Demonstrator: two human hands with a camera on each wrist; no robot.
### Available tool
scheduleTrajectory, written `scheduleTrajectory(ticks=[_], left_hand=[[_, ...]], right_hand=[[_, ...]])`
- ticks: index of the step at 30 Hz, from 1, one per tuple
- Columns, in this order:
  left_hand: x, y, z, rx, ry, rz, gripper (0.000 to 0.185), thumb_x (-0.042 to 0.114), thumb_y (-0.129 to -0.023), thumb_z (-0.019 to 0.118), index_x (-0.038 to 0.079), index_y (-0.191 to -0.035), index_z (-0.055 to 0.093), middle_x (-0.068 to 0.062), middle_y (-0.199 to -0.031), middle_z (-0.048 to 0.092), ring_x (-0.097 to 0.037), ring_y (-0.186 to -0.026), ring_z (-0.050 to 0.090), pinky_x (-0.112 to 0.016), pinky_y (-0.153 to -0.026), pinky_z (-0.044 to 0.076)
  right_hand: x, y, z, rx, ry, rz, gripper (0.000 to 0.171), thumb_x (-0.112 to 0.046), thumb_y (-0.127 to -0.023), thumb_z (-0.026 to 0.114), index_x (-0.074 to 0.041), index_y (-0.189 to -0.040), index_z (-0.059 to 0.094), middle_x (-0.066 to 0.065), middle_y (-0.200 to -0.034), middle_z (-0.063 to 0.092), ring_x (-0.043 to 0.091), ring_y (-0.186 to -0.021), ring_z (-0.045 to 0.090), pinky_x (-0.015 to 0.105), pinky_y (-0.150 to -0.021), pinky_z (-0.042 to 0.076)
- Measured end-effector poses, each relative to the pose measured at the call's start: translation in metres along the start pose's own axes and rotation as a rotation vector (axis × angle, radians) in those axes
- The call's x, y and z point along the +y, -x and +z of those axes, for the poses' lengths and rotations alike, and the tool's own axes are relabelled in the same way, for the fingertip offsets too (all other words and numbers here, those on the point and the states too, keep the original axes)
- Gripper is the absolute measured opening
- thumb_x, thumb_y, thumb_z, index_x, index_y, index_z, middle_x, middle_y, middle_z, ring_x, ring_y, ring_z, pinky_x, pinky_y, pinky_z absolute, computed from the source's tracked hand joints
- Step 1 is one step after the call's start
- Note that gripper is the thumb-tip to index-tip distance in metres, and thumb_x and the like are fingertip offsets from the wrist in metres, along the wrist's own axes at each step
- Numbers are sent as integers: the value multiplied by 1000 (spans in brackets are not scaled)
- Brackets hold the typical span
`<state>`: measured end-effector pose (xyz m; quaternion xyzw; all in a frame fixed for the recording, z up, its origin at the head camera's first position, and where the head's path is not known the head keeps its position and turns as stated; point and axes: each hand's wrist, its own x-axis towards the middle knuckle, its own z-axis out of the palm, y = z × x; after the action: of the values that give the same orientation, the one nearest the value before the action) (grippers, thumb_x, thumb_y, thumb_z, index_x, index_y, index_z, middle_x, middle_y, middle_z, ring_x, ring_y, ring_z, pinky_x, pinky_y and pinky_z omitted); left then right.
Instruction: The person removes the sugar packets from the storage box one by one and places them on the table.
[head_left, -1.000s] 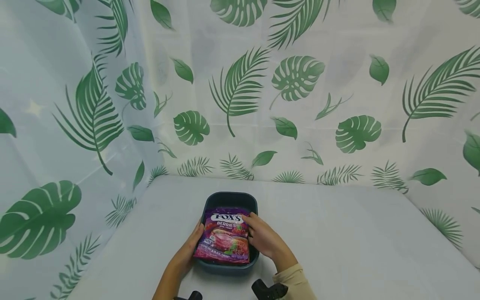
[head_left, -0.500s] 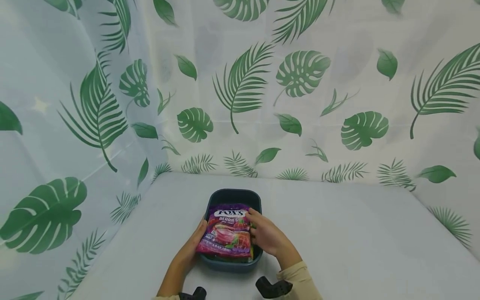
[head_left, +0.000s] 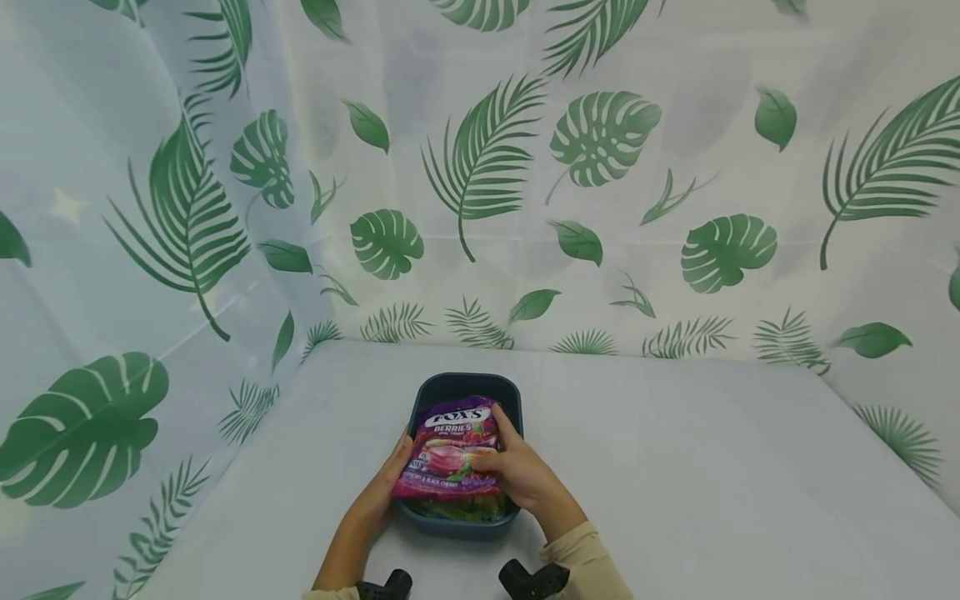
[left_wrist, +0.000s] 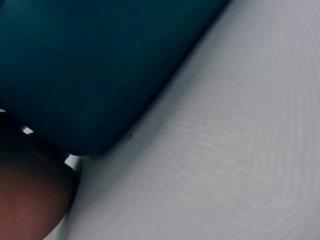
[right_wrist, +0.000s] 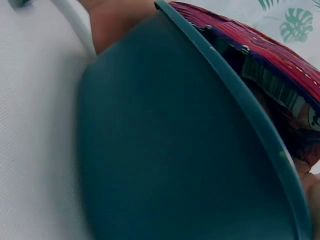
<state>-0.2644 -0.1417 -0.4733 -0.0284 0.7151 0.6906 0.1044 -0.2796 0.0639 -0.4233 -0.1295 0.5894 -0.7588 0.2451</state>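
Observation:
A purple and red bag of Fox's Berries candy (head_left: 446, 467) lies tilted in a dark teal plastic tub (head_left: 457, 528), its upper end raised. My right hand (head_left: 527, 471) pinches the bag's right edge, thumb across its front. In the right wrist view the bag (right_wrist: 270, 47) rises above the tub's rim, and some fingers (right_wrist: 315, 200) show beyond it. My left hand (head_left: 378, 492) holds the tub's left side near the rim; most of its fingers are hidden. Beneath the bag shows a greenish packet (head_left: 457, 508), its kind unclear. The left wrist view has the tub's outer wall (left_wrist: 100, 65) up close.
The tub stands on a white table (head_left: 675, 467). A leaf-printed sheet (head_left: 495, 167) walls off the back and both sides. Dark wrist devices (head_left: 534, 578) sit on both wrists, near the tub's front.
The right hand has moved its thumb onto the bag's front. The bag has shifted up and tilted, uncovering more of the greenish packet below. The left hand stays on the tub.

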Motion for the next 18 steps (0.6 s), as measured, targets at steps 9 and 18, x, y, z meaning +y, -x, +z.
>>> scheduleTrajectory(ticks=[9, 18], left_hand=[[-3, 0, -1, 2, -6, 15, 75, 62, -90, 27, 21, -148, 3, -14, -154, -2, -38, -139, -8, -64, -104, -7], [-3, -2, -2, -27, -23, 47, 72, 59, -92, 24, 21, -148, 0, -12, -154, -5, -36, -140, -10, -62, -106, -7]], right_hand=[[0, 0, 2, 87, 33, -2, 95, 11, -79, 55, -13, -147, -7, 23, -151, 0, 28, -113, 45, 32, -88, 48], [-8, -1, 2, 158, 14, -17, 90, 14, -81, 52, -12, -148, -1, 17, -153, -4, 37, -129, 30, 45, -102, 36]])
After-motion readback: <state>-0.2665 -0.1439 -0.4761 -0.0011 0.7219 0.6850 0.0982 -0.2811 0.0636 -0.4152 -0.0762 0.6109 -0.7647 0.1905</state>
